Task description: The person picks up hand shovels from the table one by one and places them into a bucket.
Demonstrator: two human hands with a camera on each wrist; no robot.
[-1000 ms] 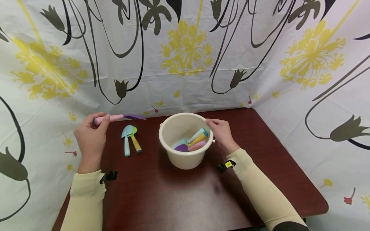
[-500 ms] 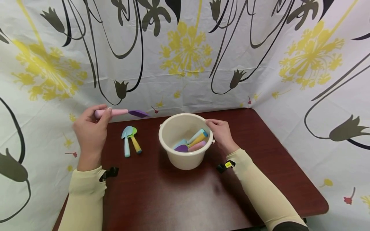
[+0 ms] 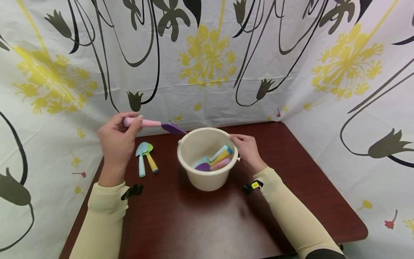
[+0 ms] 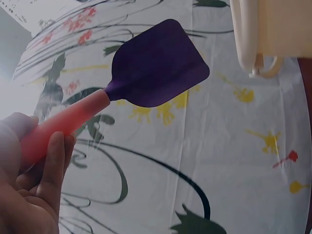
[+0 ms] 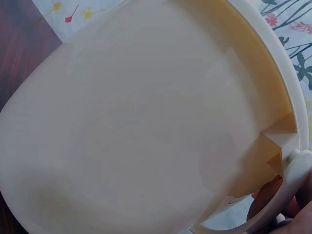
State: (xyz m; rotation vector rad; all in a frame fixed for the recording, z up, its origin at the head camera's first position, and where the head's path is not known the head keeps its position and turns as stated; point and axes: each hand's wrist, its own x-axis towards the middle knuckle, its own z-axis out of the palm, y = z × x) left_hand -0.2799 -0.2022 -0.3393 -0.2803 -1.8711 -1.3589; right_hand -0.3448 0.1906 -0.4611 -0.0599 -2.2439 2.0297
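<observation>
A toy shovel [image 3: 151,123] with a pink handle and flat purple blade is held up by my left hand [image 3: 117,145], which grips the handle. Its blade tip comes right up to the left rim of a cream bucket [image 3: 207,181] in the head view. In the left wrist view the blade [image 4: 156,66] spreads out ahead of the fingers. My right hand [image 3: 247,149] pinches the bucket's right rim; the right wrist view shows its fingers [image 5: 290,207] by the bucket's handle. Inside the bucket lie several toy tools, including a pink handle [image 3: 220,164] and a purple blade [image 3: 203,167].
To the left of the bucket, a light blue toy shovel [image 3: 141,162] and a yellow-handled one with a green head [image 3: 152,163] lie on the dark red-brown table [image 3: 200,223]. A flower-patterned curtain [image 3: 207,104] encloses the table's back and sides.
My left hand has risen and moved right with the shovel, bringing its blade from over the table's left side to the bucket's rim. My right hand and the bucket have stayed in place.
</observation>
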